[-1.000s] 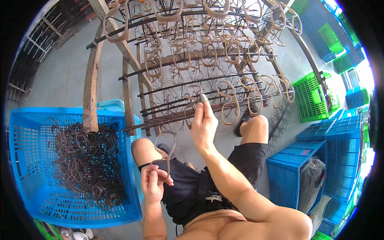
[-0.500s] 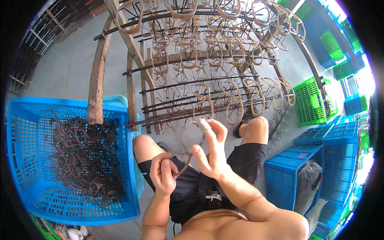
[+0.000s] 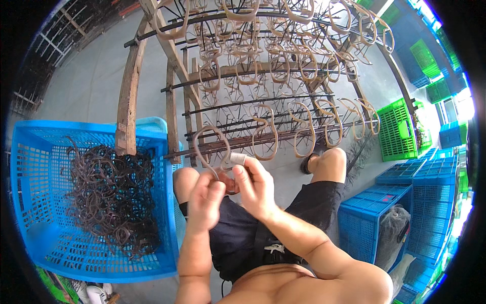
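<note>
In front of my lap, both hands hold a thin, bendy brown strip point(image 3: 198, 141), curved into a tall loop. My left hand point(image 3: 204, 203) is closed, pinching the strip's lower left part between thumb and fingers. Close beside it, my right hand point(image 3: 256, 188) grips the other side of the loop with bent fingers. White tape point(image 3: 237, 158) wraps one of its fingertips. Where the strip's ends meet is hidden behind the fingers. Just beyond, similar tan loops point(image 3: 264, 133) hang from a dark rod on a rack.
To my left stands a blue plastic basket point(image 3: 171, 223) with a tangle of dark brown strips point(image 3: 114, 202) in it. Ahead is a wooden rack point(image 3: 126, 101) with rows of rods and loops. Blue crates point(image 3: 359, 210) and a green crate point(image 3: 396, 130) stand at the right.
Both hands have come closer together. The strip, which hung low between them, now arches upward as a loop. My right hand has shifted slightly left and down.
</note>
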The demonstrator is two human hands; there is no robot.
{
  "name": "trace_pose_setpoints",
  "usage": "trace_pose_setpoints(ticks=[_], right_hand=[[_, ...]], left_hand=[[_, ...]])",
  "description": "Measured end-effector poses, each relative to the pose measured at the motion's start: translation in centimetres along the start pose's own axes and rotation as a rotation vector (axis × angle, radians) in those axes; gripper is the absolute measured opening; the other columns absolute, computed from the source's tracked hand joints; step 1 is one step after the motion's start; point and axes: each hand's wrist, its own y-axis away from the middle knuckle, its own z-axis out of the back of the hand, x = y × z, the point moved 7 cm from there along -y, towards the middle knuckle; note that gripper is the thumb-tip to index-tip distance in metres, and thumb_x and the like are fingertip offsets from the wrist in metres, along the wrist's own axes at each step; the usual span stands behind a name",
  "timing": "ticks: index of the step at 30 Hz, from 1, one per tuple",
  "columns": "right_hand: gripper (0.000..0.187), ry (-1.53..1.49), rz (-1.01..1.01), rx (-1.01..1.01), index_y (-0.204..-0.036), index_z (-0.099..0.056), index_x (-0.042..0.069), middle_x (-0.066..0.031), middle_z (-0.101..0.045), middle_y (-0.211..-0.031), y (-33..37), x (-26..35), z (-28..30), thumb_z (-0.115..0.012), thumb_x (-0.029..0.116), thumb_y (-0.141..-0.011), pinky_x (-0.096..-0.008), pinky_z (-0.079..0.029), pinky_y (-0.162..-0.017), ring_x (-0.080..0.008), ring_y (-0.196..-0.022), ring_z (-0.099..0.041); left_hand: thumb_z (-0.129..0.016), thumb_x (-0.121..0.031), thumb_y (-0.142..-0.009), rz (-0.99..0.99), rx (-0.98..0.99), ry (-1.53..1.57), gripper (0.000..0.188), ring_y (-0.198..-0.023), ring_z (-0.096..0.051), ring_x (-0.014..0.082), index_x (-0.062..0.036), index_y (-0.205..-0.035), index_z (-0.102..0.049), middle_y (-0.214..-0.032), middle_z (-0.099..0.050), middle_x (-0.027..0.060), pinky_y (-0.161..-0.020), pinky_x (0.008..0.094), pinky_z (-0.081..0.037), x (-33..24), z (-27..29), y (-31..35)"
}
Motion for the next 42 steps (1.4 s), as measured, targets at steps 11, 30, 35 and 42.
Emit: trace_pose_setpoints(ticks=[11, 30, 35, 42], right_hand=[[0.023, 0.594, 0.289, 0.858, -0.098, -0.059, 0.007, -0.0137, -0.059, -0.090, -0.1, 3.7, -2.1, -0.065, 0.014, -0.078, -0.0381, -0.049, -0.071, -0.0319, -0.082, -0.059], [0.026, -0.156, -0.164, -0.444, -0.116, -0.052, 0.001, -0.0004, -0.051, -0.064, -5.0, -4.8, -1.7, -0.044, 0.014, -0.095, -0.0221, -0.041, -0.049, -0.0056, -0.054, -0.046], [0.030, -0.047, -0.061, -0.437, -0.121, -0.050, 0.001, -0.0004, -0.055, -0.065, -4.9, -4.7, -2.1, -0.046, 0.016, -0.095, -0.0219, -0.044, -0.048, -0.0047, -0.053, -0.050], [0.033, -0.056, 0.019, -0.328, -0.126, -0.048, 0.002, 0.0007, -0.053, -0.066, -4.0, -4.5, -4.3, -0.047, 0.013, -0.095, -0.0204, -0.043, -0.052, -0.0038, -0.058, -0.047]], left_hand=[[-0.058, -0.024, -0.086, -0.207, 0.359, -0.721, 0.025, -0.067, -0.054, 0.0103, -0.0002, -0.081, -0.064, -0.073, -0.060, 0.0063, -0.060, 0.0232, -0.042, -4.2, 2.4, -0.8], [-0.053, -0.014, -0.092, 0.042, -0.346, -0.230, 0.021, -0.067, -0.059, 0.0116, 0.0041, -0.099, -0.060, -0.079, -0.064, 0.0081, -0.061, 0.0242, -0.049, 3.3, 4.8, -5.6], [-0.050, -0.017, -0.093, 0.022, -0.327, -0.168, 0.024, -0.069, -0.060, 0.0117, 0.0041, -0.098, -0.061, -0.081, -0.065, 0.0081, -0.064, 0.0235, -0.048, 3.0, 4.2, -5.1], [-0.057, -0.017, -0.088, 0.184, -0.387, 0.065, 0.019, -0.066, -0.058, 0.0105, 0.0009, -0.092, -0.064, -0.078, -0.065, 0.0062, -0.058, 0.0228, -0.044, 4.5, 6.2, -4.8]])
